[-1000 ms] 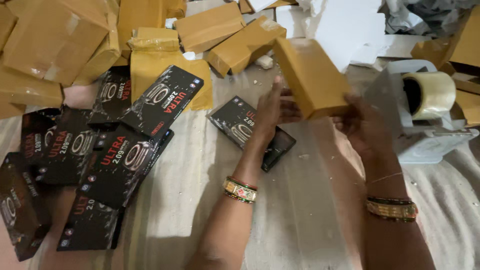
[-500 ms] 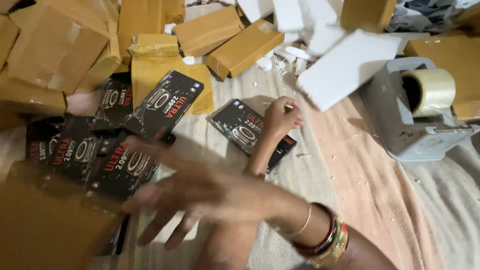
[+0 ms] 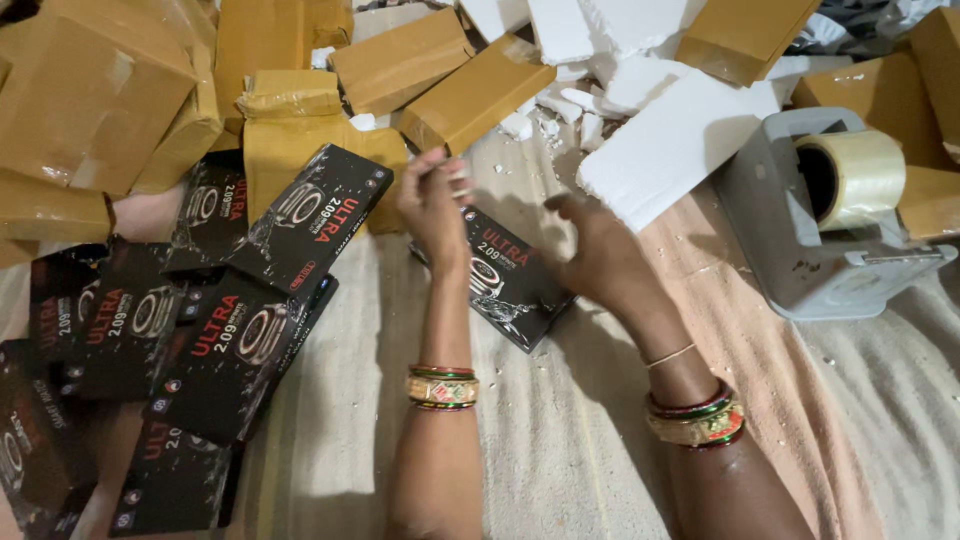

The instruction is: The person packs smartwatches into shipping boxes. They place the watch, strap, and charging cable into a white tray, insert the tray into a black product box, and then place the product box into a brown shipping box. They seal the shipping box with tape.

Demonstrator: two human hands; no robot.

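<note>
My left hand [image 3: 433, 205] hovers over the upper left corner of a flat black product box [image 3: 512, 282] that lies alone on the cloth, fingers loosely curled and holding nothing. My right hand [image 3: 598, 258] is over the box's right side, blurred, fingers spread and empty. Both wrists wear coloured bangles. A pile of the same black boxes [image 3: 240, 340] lies to the left of my left arm.
Brown cardboard cartons [image 3: 470, 95] are heaped along the back and left. White foam slabs [image 3: 670, 150] lie at the back centre. A grey tape dispenser [image 3: 800, 250] with a clear tape roll [image 3: 860, 175] stands at the right. A pale cloth [image 3: 560, 450] covers the surface.
A second ago both hands held up a brown carton. My right hand then swept left with it out of view and has come back empty over the black box.
</note>
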